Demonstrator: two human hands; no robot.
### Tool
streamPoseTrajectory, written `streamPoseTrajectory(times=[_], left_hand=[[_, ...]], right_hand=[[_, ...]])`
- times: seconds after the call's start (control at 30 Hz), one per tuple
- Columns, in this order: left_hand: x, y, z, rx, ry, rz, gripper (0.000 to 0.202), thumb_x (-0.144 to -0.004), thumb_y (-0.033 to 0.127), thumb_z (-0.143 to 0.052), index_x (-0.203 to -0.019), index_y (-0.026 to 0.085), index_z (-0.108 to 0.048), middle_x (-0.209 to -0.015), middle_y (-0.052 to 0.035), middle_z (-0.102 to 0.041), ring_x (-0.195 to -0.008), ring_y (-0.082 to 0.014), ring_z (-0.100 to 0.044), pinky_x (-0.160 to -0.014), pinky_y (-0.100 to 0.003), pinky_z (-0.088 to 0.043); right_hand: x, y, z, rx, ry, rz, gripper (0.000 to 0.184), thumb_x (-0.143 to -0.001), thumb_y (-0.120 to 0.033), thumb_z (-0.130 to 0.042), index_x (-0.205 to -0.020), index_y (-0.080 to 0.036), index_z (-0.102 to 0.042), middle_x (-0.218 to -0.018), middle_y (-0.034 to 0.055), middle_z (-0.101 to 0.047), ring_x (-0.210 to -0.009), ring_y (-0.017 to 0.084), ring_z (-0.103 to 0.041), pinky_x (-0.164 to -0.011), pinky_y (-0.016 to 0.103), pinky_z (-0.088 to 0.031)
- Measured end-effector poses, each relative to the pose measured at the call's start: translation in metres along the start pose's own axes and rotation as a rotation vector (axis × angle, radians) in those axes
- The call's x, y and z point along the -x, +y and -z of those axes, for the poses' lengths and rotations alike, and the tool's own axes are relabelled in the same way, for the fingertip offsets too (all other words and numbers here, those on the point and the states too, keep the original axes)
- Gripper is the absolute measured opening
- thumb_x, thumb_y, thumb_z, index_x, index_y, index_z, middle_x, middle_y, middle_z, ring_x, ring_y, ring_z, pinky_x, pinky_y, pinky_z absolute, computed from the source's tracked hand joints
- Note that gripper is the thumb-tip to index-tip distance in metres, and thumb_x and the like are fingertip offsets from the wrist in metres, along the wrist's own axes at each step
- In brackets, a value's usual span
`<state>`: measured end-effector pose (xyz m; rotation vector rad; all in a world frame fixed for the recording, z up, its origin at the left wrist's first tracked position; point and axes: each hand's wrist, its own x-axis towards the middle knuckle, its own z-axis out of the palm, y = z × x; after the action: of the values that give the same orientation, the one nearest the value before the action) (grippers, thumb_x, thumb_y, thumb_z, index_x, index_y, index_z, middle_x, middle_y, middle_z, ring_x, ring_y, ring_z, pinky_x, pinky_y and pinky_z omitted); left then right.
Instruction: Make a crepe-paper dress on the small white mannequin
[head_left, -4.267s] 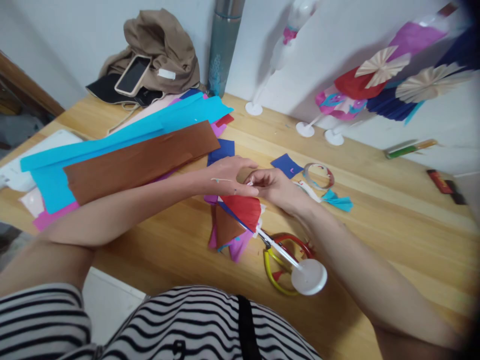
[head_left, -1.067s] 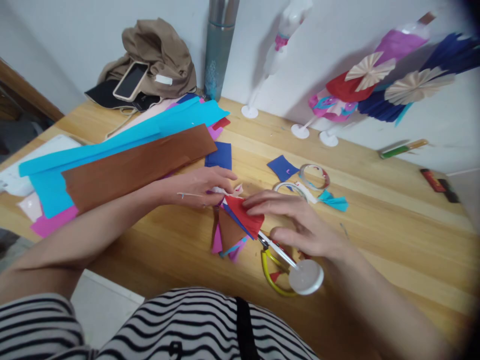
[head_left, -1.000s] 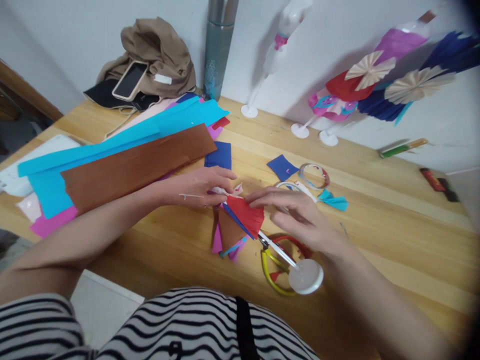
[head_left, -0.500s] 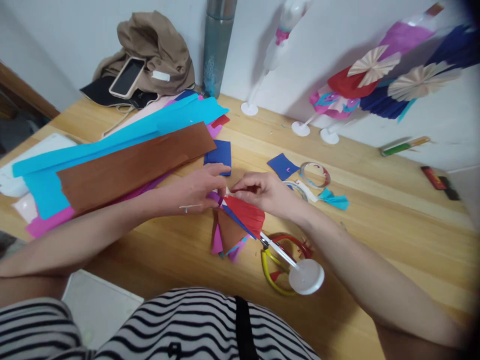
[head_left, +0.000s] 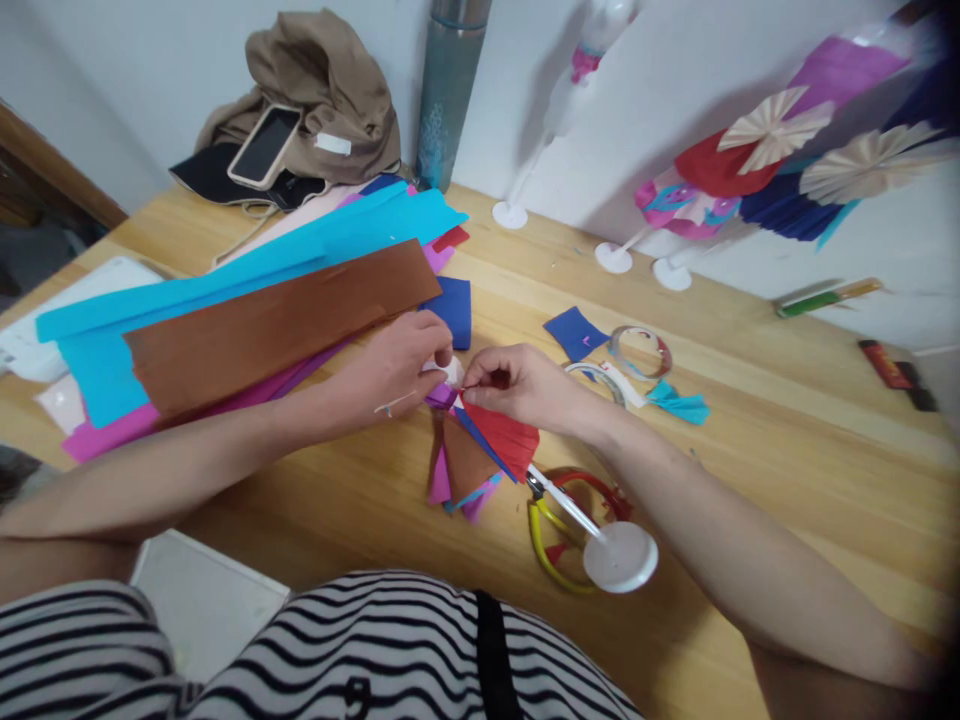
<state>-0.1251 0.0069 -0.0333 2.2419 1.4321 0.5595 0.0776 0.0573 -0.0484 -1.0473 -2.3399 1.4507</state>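
A figure with a white stem (head_left: 566, 500) and round white base (head_left: 621, 557) lies tilted, its base toward my right. Around its middle hang paper strips: a brown strip (head_left: 466, 450), pink and blue ones, and a pleated red paper piece (head_left: 504, 435) on top. My left hand (head_left: 412, 355) curls its fingers about the figure's upper end, where a bit of clear plastic (head_left: 452, 372) shows; its grip is partly hidden. My right hand (head_left: 517, 385) pinches the narrow top of the red paper. Scissors (head_left: 541, 540) with yellow and red handles lie beneath the stem.
Long blue (head_left: 247, 270) and brown paper sheets (head_left: 285, 330) lie at left. Tape rolls (head_left: 641, 352), a blue paper square (head_left: 576, 333) and a cyan scrap (head_left: 679, 402) lie right. Behind stand a flask (head_left: 451, 100) and dressed figures (head_left: 724, 165). A phone (head_left: 264, 147) rests on cloth.
My left fingers, stretched out before, are now bent in, showing more clear plastic. My right hand still pinches the red paper. The whole view has shifted slightly.
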Motion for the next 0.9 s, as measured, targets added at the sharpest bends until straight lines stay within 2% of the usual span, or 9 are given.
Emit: streamPoseTrajectory(times=[0.03, 0.1, 0.2, 0.27, 0.33, 0.5, 0.7, 0.9], left_hand=[[0.004, 0.004, 0.003, -0.036, -0.001, 0.077, 0.006, -0.082, 0.015, -0.058, -0.076, 0.016, -0.059, -0.088, -0.0056, -0.064, -0.088, -0.0206, -0.06, -0.075, -0.028, -0.042], [0.011, 0.011, 0.009, -0.024, -0.111, 0.182, 0.018, -0.087, 0.024, -0.055, -0.072, 0.017, -0.06, -0.072, -0.0027, -0.062, -0.071, -0.0179, -0.056, -0.063, -0.027, -0.036], [0.018, 0.018, 0.009, 0.153, -0.31, 0.199, 0.023, -0.087, 0.025, -0.053, -0.067, 0.017, -0.061, -0.068, -0.0018, -0.061, -0.065, -0.0158, -0.054, -0.059, -0.026, -0.032], [0.02, 0.019, 0.004, 0.282, -0.355, 0.225, 0.021, -0.084, 0.021, -0.054, -0.065, 0.016, -0.062, -0.066, -0.0019, -0.061, -0.065, -0.0152, -0.053, -0.058, -0.026, -0.032], [0.02, 0.018, -0.003, 0.36, -0.353, 0.264, 0.021, -0.082, 0.021, -0.056, -0.062, 0.016, -0.06, -0.061, -0.001, -0.058, -0.06, -0.0141, -0.05, -0.055, -0.026, -0.029], [0.021, 0.016, -0.018, 0.445, -0.246, 0.309, 0.024, -0.08, 0.024, -0.058, -0.057, 0.016, -0.053, -0.054, 0.0027, -0.048, -0.054, -0.0112, -0.041, -0.053, -0.025, -0.026], [0.023, 0.022, -0.02, 0.388, -0.265, 0.276, 0.021, -0.082, 0.025, -0.056, -0.063, 0.016, -0.055, -0.059, 0.0025, -0.05, -0.058, -0.0118, -0.043, -0.056, -0.026, -0.028], [0.025, 0.023, -0.022, 0.382, -0.23, 0.333, 0.024, -0.083, 0.025, -0.053, -0.061, 0.016, -0.049, -0.059, 0.002, -0.048, -0.059, -0.0118, -0.042, -0.056, -0.026, -0.026]], right_hand=[[0.0, -0.001, 0.0, 0.0, -0.002, -0.008, 0.011, -0.076, -0.026, -0.063, -0.069, -0.017, -0.065, -0.065, 0.0006, -0.064, -0.06, 0.014, -0.055, -0.058, 0.027, -0.044], [0.001, -0.002, 0.0, -0.002, -0.007, -0.02, 0.011, -0.076, -0.026, -0.062, -0.069, -0.018, -0.065, -0.065, 0.0004, -0.064, -0.06, 0.013, -0.054, -0.059, 0.027, -0.044], [0.002, -0.003, 0.001, -0.004, -0.019, -0.021, 0.011, -0.077, -0.025, -0.061, -0.069, -0.018, -0.064, -0.065, 0.0002, -0.064, -0.061, 0.013, -0.054, -0.06, 0.027, -0.044], [0.002, -0.003, 0.001, -0.011, -0.016, -0.019, 0.011, -0.076, -0.024, -0.061, -0.069, -0.018, -0.064, -0.065, 0.0, -0.063, -0.061, 0.013, -0.053, -0.06, 0.027, -0.044], [0.002, -0.002, 0.001, -0.019, -0.011, -0.022, 0.01, -0.076, -0.024, -0.061, -0.069, -0.018, -0.064, -0.065, -0.0001, -0.063, -0.061, 0.013, -0.053, -0.06, 0.026, -0.044], [0.001, 0.003, 0.0, -0.007, -0.009, -0.037, 0.011, -0.076, -0.025, -0.062, -0.071, -0.016, -0.067, -0.068, 0.0022, -0.067, -0.063, 0.015, -0.057, -0.062, 0.028, -0.046], [0.002, 0.005, -0.001, 0.0, -0.002, -0.017, 0.01, -0.077, -0.024, -0.062, -0.071, -0.017, -0.067, -0.069, 0.0017, -0.069, -0.064, 0.014, -0.059, -0.063, 0.027, -0.046], [0.003, 0.004, -0.002, -0.013, -0.001, -0.038, 0.01, -0.077, -0.025, -0.062, -0.071, -0.018, -0.066, -0.068, 0.0017, -0.068, -0.064, 0.015, -0.059, -0.062, 0.028, -0.046]])
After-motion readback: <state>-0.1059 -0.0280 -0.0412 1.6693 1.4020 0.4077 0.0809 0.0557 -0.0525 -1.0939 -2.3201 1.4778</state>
